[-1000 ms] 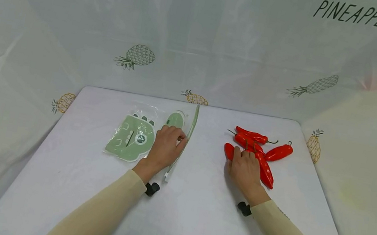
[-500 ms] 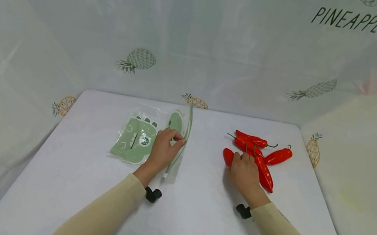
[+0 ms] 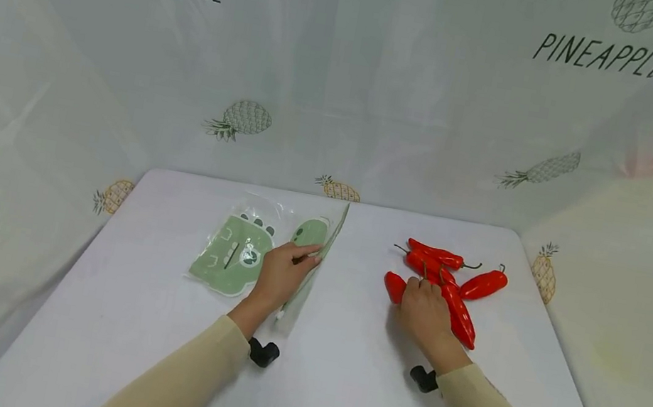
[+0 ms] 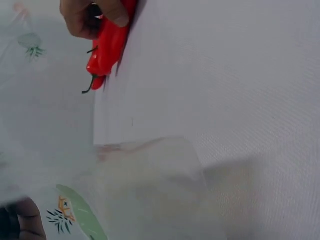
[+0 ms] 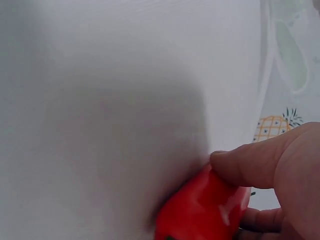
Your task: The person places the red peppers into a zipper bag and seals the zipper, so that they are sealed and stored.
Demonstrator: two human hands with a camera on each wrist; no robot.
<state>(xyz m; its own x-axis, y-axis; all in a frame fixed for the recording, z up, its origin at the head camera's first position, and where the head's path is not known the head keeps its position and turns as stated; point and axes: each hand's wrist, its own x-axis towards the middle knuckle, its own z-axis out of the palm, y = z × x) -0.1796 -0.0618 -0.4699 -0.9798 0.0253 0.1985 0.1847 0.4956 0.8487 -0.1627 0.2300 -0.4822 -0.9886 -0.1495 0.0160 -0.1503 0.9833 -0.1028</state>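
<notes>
staged recording booth: pineapple-print sheets (image 3: 347, 77) enclose white table (image 3: 334, 392).

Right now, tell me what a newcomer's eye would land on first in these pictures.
The pile of red chili peppers on the right of the white table stands out most, with the right hand gripping one of them. To the left, the left hand pinches the edge of a clear zip bag printed with a green dinosaur.

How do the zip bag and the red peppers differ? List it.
The zip bag is one flat, clear pouch with green print; the red peppers are several plump, glossy red pieces in a pile. The left hand pinches the bag's edge; the right hand grips a pepper. Both lie on the white table.
</notes>
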